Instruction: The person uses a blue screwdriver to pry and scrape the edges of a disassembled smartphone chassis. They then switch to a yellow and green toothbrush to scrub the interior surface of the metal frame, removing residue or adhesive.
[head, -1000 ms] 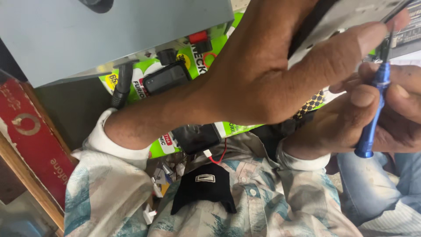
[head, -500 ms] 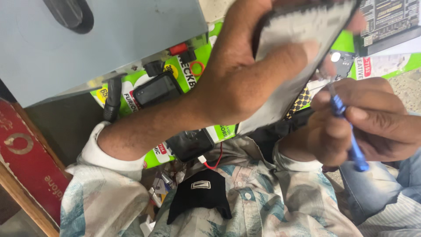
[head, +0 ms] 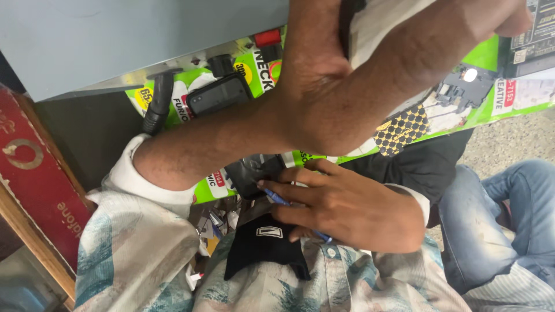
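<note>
My left hand (head: 358, 75) is raised close to the camera and grips a flat light-grey panel (head: 384, 23), most of it hidden behind the fingers and wrist. Below the forearm, my right hand (head: 352, 211) holds a blue screwdriver (head: 276, 198) low against my patterned shirt. Its tip points left, next to a small black device (head: 254, 173) with red wires. A black clip-like piece (head: 263, 245) sits on my shirt just under that hand.
A grey metal box (head: 115, 40) with a black plug (head: 159, 107) and a red switch (head: 267, 38) fills the top left. Green printed sheets (head: 491, 98) lie under a black phone-like unit (head: 218, 95). A red box (head: 34, 173) stands at left, a blue-jeaned leg (head: 503, 219) at right.
My left hand has tilted the grey panel up and toward the camera. My right hand has dropped from the right edge to the middle with the screwdriver.
</note>
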